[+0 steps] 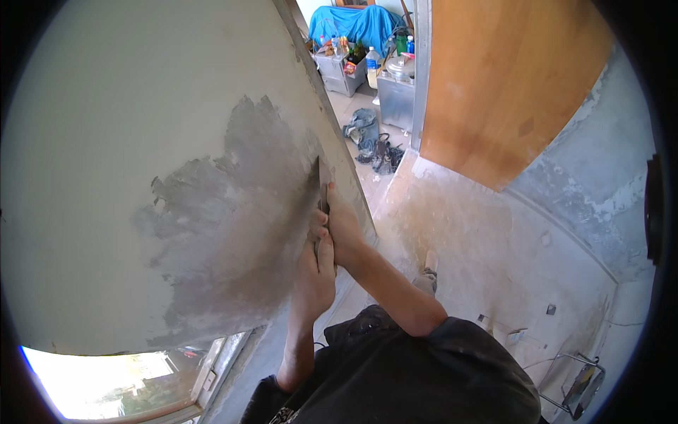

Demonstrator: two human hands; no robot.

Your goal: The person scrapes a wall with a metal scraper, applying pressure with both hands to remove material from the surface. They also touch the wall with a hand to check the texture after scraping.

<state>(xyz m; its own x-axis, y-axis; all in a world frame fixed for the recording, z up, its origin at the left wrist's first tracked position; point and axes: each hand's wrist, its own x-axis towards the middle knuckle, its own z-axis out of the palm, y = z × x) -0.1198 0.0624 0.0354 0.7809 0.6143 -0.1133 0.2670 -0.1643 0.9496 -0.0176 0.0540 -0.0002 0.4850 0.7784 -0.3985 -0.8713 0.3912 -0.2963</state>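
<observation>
Both my hands are closed on one scraper or putty knife [322, 183], its thin blade edge-on against the wall [122, 95]. My right hand [341, 225] is the upper one, with a finger stretched along the tool towards the blade. Below it, my left hand [317, 265] grips the lower part, most of which is hidden by the fingers. Around and left of the blade spreads a rough grey scraped patch [249, 206], with pale smooth coating beyond its ragged edge. The wall's corner edge runs close to the right of the blade.
A wooden door [503, 79] stands at the upper right. Through the doorway are crumpled clothes [363, 130], metal cabinets [397, 103], bottles and a blue cloth [355, 24]. A window [153, 381] lies at the lower left. A metal-framed folding stool or chair [580, 387] stands on the dusty floor [476, 238].
</observation>
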